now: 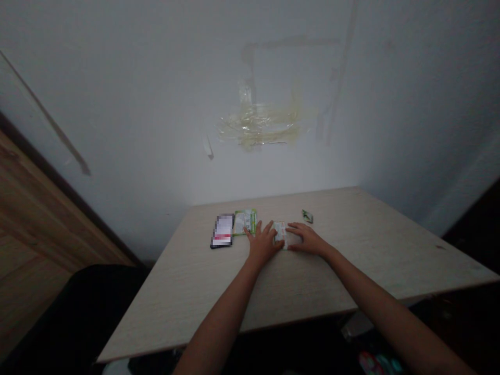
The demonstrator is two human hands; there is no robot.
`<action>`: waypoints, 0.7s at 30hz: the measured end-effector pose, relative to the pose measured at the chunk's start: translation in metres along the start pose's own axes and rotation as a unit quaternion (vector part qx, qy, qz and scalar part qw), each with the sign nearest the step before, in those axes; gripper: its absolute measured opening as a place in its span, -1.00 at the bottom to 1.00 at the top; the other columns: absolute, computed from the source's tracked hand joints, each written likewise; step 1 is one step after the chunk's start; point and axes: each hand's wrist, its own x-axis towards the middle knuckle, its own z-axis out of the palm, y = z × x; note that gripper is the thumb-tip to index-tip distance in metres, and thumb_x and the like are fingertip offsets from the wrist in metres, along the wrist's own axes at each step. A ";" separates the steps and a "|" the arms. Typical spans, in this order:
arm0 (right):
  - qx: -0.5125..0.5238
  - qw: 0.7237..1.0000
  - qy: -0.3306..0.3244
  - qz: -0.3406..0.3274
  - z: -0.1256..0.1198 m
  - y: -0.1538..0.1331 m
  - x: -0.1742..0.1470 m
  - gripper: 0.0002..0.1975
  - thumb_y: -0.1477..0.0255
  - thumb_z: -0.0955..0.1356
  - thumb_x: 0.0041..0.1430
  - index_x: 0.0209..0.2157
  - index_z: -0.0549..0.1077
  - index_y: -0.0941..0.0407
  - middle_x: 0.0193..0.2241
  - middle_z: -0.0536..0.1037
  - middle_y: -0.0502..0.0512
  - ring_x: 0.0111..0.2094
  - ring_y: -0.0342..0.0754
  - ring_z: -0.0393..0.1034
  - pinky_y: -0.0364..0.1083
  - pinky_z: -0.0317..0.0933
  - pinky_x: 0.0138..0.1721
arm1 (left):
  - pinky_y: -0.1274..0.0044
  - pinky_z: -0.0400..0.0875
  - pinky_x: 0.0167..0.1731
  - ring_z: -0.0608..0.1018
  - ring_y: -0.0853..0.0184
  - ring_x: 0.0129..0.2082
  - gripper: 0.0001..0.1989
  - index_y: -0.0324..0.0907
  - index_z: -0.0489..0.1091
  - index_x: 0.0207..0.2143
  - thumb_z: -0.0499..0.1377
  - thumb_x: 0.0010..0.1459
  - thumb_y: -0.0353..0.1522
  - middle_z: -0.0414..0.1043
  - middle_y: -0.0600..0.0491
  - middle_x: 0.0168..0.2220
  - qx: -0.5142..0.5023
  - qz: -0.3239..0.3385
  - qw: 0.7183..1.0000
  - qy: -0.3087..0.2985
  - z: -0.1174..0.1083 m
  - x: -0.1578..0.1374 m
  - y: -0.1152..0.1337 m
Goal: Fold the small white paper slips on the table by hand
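Well, your white packet point(280, 235) lies flat between your hands, closer to the bench's point(187, 291) far edge than its near one. Your left hand point(263, 242) is splayed wide, thumb over the packet; your right hand point(306, 239) sits at its right side, thumb and fingers well parted. Uneven pressing could skew or crease it. Your left little finger overlaps the green packet point(245, 221), so a sweep toward the left edge might push that into the phone point(223, 230). The scrap point(308, 216), nearer the far edge, could be knocked by your right fingers reaching forward.
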 end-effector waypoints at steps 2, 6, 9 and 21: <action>0.026 0.999 0.012 -0.015 -0.001 0.003 0.000 -0.54 0.15 0.41 0.12 0.04 0.51 0.01 0.16 0.40 0.21 0.19 0.13 0.24 0.16 0.06 0.24 | -0.24 -0.44 0.18 -0.01 -0.04 0.37 -0.58 0.17 0.38 0.06 0.10 0.17 -0.01 0.21 0.15 0.30 -0.006 0.010 1.000 -0.013 0.001 0.001 -0.001; 0.039 0.998 0.029 -0.031 0.002 0.009 0.001 -0.77 0.22 0.37 0.20 -0.27 0.64 0.00 0.08 0.45 0.17 0.13 0.10 0.29 0.15 0.09 0.22 | -0.26 -0.49 0.16 0.01 -0.04 0.37 -0.47 0.17 0.25 0.19 0.07 0.18 0.01 0.35 0.10 0.22 -0.013 0.013 1.000 -0.021 0.002 0.003 -0.003; 0.020 0.998 0.046 -0.026 0.005 0.010 0.002 -0.78 0.21 0.39 0.19 -0.29 0.65 0.00 0.09 0.44 0.18 0.15 0.13 0.26 0.17 0.07 0.22 | -0.26 -0.50 0.15 0.01 -0.05 0.37 -0.45 0.23 0.23 0.20 0.07 0.17 0.04 0.34 0.14 0.22 -0.015 0.011 1.000 -0.021 0.001 0.003 -0.003; -0.033 0.996 0.082 0.022 0.007 0.011 0.021 -0.74 0.25 0.33 0.25 -0.24 0.64 0.05 0.00 0.51 0.23 0.01 0.10 0.37 0.11 0.19 0.11 | -0.28 -0.49 0.15 0.00 -0.06 0.37 -0.51 0.39 0.24 0.17 0.02 0.18 0.08 0.27 0.27 0.26 -0.011 0.023 1.000 -0.007 0.005 0.001 -0.006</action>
